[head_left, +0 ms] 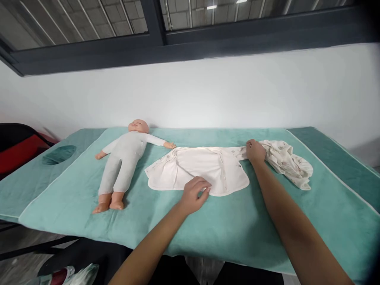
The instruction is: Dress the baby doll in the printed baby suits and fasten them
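A white baby top (202, 166) lies spread open on the green padded table cover, its inner side up and its sleeves out to both sides. My right hand (255, 151) is closed on the end of its right-hand sleeve. Close to the middle of the lower hem, my left hand (194, 194) rests with bent fingers, the thumb a little apart from the index finger. Just right of my right hand is a crumpled patterned baby garment (287, 162). A baby doll (126, 148) in pale grey bodywear lies face up on the left, one hand close to the top.
The green cover (219, 233) spans the table, with an oval recess (59, 154) at its left end. Behind stand a white wall (208, 95) and a dark window frame (190, 47). A red and black chair (22, 150) is at the left.
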Demonstrator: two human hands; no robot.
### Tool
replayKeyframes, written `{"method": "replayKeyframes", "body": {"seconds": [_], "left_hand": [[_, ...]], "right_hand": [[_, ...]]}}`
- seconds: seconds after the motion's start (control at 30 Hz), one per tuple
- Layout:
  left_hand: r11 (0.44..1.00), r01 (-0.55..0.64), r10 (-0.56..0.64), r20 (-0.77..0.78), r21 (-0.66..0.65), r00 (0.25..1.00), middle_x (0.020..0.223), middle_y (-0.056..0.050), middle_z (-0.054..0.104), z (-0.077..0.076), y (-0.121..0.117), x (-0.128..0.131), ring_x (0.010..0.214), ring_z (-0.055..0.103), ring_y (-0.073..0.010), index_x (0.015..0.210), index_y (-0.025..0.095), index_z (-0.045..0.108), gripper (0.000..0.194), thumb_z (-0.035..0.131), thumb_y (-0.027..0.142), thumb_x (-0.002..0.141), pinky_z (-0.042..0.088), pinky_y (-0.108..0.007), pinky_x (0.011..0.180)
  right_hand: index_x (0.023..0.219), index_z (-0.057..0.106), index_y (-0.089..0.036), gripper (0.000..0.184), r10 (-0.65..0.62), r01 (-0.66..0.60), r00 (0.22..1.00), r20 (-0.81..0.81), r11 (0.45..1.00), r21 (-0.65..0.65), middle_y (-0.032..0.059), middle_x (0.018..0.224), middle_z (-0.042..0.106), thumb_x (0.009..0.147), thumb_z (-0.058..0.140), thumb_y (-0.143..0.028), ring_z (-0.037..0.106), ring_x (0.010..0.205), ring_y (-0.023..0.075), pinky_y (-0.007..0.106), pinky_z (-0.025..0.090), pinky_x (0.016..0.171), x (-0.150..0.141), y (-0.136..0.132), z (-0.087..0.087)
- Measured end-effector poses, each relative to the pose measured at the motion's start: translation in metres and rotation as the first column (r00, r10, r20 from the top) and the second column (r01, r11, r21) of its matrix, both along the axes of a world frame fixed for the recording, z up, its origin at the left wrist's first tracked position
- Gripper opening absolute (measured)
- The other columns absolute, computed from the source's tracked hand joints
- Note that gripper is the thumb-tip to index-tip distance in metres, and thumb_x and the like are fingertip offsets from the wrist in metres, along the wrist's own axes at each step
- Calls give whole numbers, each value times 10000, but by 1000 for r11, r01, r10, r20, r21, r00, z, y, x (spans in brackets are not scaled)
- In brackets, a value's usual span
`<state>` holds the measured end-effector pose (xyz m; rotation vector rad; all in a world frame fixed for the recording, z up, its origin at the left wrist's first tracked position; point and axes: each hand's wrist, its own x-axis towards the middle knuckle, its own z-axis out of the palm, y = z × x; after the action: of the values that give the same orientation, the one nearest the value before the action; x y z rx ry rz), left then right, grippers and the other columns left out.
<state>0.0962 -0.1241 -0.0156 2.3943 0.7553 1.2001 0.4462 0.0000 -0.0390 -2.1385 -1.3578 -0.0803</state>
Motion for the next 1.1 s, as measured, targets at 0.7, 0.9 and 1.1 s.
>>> {"method": "replayKeyframes", "body": {"seconds": [0.7,0.9,1.1], "left_hand": [[925,-367,378,-148,93,914,1064,-52,672,-31,-7,-112,1078,576,-199,1055,213,616,176,501,130,951,485,-403,955],[914,-393,401,-90,98,912,982,-67,660,-29,-13,-116,970,578,-207,1017,197,608,145,485,155,953,491,-398,875],[929,-369,370,-56,35,927,868,-48,664,-31,-20,-116,868,588,-201,920,200,623,120,504,189,933,482,-373,800]], "right_hand": [[1210,593,-212,441,802,-806,558,214,585,-88,115,1298,589,889,638,-512,513,1196,286,428,426,979,-119,-169,13],[1047,667,-197,236,706,-737,641,302,676,-16,94,1107,665,965,461,-116,573,1039,226,372,474,895,-116,-180,7],[920,680,-190,224,713,-772,596,369,635,21,58,944,708,908,498,-61,578,925,208,361,441,842,-116,-182,10]]}}
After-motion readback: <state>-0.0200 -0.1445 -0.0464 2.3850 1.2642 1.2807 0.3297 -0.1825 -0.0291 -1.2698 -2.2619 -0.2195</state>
